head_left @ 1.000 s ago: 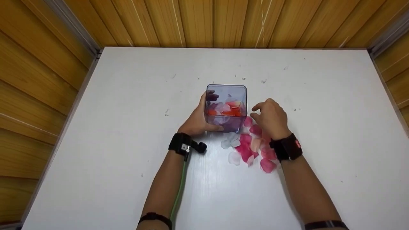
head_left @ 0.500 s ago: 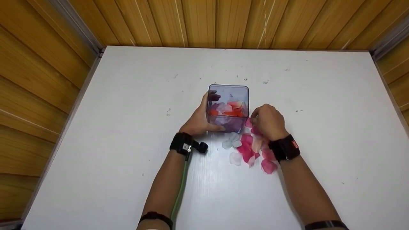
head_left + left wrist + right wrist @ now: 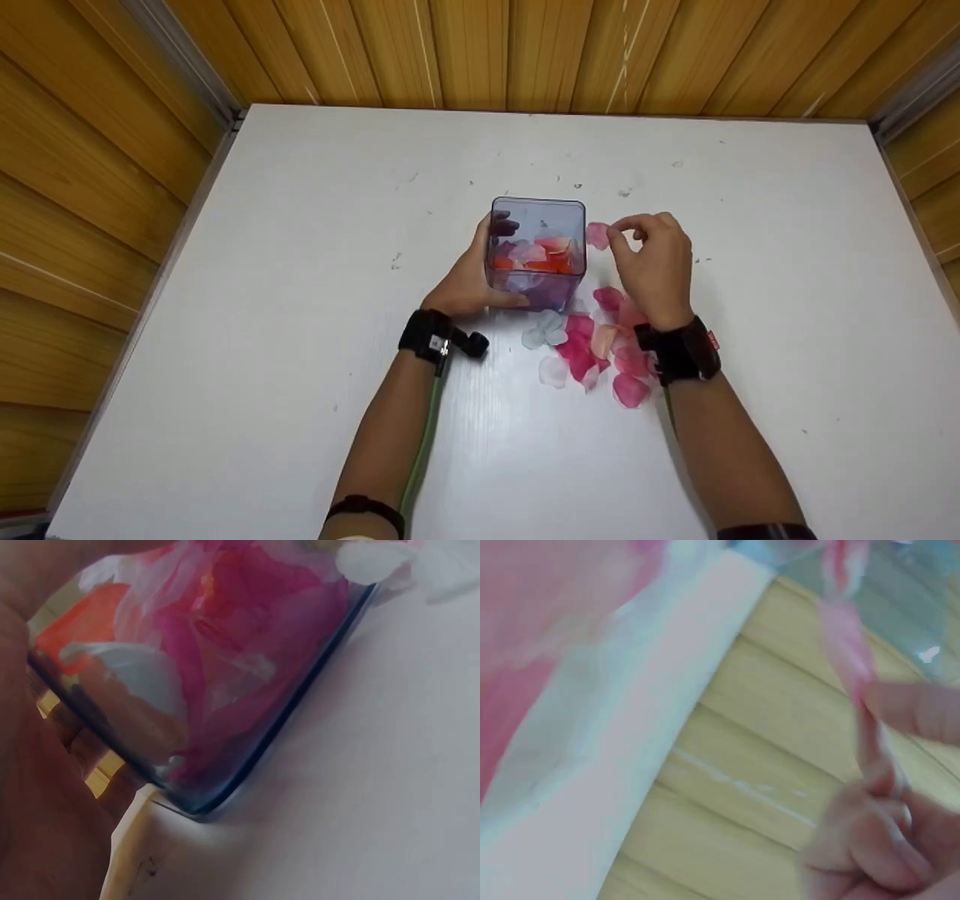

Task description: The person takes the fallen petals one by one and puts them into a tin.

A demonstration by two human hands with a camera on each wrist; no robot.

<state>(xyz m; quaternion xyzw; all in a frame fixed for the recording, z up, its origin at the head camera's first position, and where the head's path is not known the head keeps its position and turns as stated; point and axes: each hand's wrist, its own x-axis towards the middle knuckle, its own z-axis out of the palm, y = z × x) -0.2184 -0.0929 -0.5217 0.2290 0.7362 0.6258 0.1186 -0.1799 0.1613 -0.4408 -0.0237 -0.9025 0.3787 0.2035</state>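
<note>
A see-through bluish square container (image 3: 537,292) stands mid-table, partly filled with pink, orange and white flower petals (image 3: 553,259). My left hand (image 3: 469,281) grips its left side, thumb across the front and fingers behind the wall. In the left wrist view the petals (image 3: 240,652) press against the clear wall beside that hand. Just right of the container's rim, my right hand (image 3: 656,262) pinches a pink petal (image 3: 598,235) between thumb and forefinger. The right wrist view shows the same petal (image 3: 846,645) at the fingertips, somewhat blurred.
Loose pink, peach and white petals (image 3: 581,349) lie on the white table (image 3: 300,262) in front and to the right of the container, partly under the right wrist. Wood-patterned panels (image 3: 465,52) border the table at the back and sides.
My right hand went down to the petals beside the container, took a pink one and lifted it up to rim height. My left hand keeps holding the container in place.
</note>
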